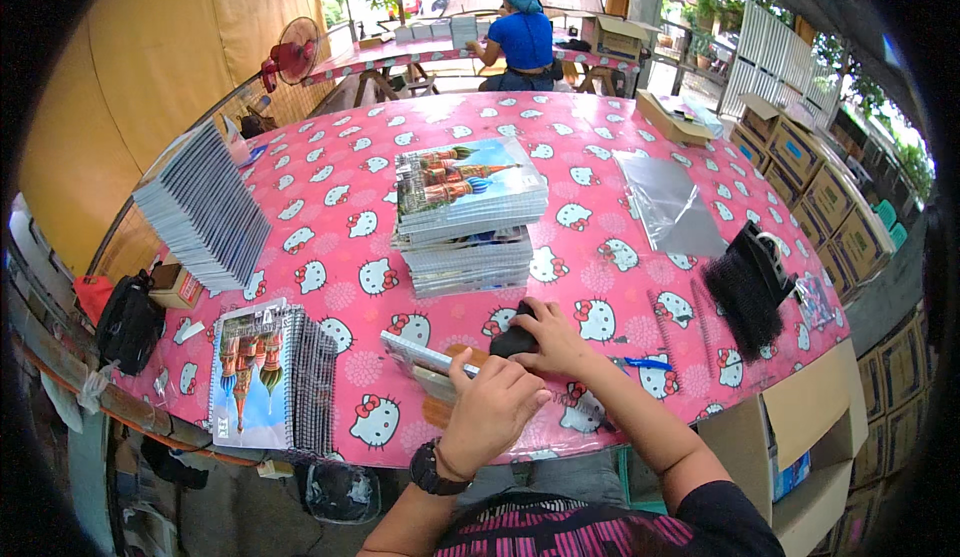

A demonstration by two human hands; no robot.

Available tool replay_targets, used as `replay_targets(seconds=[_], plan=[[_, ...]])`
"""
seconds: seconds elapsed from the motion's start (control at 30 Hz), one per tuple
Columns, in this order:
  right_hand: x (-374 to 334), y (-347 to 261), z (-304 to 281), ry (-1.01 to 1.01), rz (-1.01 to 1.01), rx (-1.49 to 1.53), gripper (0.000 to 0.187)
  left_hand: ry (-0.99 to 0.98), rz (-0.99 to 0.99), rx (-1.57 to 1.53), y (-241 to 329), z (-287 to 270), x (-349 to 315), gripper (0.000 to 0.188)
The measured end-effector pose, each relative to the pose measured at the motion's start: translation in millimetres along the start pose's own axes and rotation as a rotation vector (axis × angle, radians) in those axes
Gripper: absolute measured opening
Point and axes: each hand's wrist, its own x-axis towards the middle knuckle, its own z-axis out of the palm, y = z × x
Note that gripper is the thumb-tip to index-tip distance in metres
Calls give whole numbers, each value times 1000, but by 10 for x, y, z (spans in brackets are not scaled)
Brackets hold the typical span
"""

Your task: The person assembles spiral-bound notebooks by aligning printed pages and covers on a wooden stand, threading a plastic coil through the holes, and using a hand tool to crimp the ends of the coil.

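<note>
My left hand, with a black watch on its wrist, is closed on a thin notebook tilted up on its edge near the table's front. Just beyond it, my right hand is curled over a black rounded object, whose kind I cannot make out. A brown wooden piece shows partly beneath the notebook. Straight ahead stands a pile of notebooks with a colourful domed building on the top cover. Spiral-bound notebooks with a similar cover lie at the left front.
The table has a pink patterned cover. A tall notebook stack leans at the left. On the right lie clear plastic sheets, black spiral coils and a blue pen. An open carton stands right front. A person works behind.
</note>
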Motion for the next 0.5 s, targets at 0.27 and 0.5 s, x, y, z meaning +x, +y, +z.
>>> replay_targets(seconds=[0.27,0.5], plan=[[-206,42,-29,-47,70,320,59,-83,-42,25,-32,-34,20,17],[-762,-108,-28,44,297,1678,70,6,-7,-40,-64,20,19,15]])
